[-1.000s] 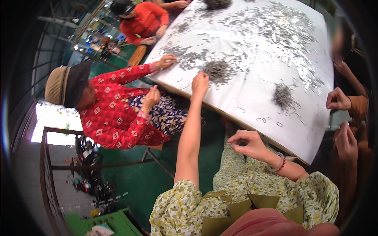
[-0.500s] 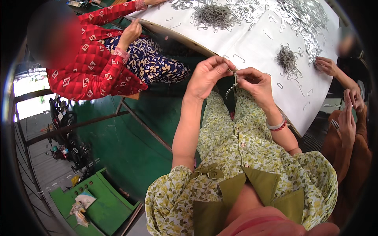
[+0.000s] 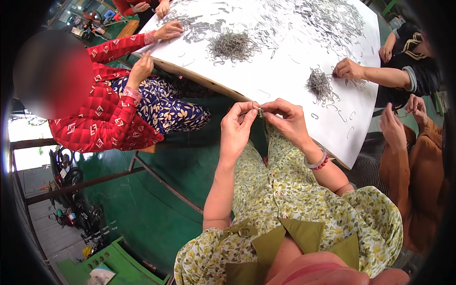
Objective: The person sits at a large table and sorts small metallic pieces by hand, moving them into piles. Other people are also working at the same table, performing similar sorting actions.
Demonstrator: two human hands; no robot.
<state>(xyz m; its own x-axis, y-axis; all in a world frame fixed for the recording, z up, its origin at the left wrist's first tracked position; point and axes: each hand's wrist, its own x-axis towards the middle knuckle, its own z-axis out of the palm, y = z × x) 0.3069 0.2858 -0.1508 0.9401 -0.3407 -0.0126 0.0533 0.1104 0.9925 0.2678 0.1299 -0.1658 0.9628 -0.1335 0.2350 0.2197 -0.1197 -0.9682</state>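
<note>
My left hand (image 3: 237, 127) and my right hand (image 3: 286, 118) meet above my lap, just off the near edge of the white table (image 3: 285, 80). Both pinch a small bundle of metal wire hooks (image 3: 260, 112) between their fingertips. A bangle and red bead bracelet sit on my right wrist. On the table lie a tangled pile of wire hooks (image 3: 232, 46) at the middle and a smaller pile (image 3: 319, 84) near my right hand, with loose hooks scattered about.
A person in a red patterned top (image 3: 107, 102) sits at my left, hands at the table edge. Another person's hand (image 3: 349, 70) rests by the smaller pile at right; a person in brown (image 3: 411, 152) sits closer. Green floor and a green crate (image 3: 102, 263) lie below left.
My left hand drew back from the pile on the table to my lap, joining my right hand on the hooks. The view tilted down and the hands now sit lower in view.
</note>
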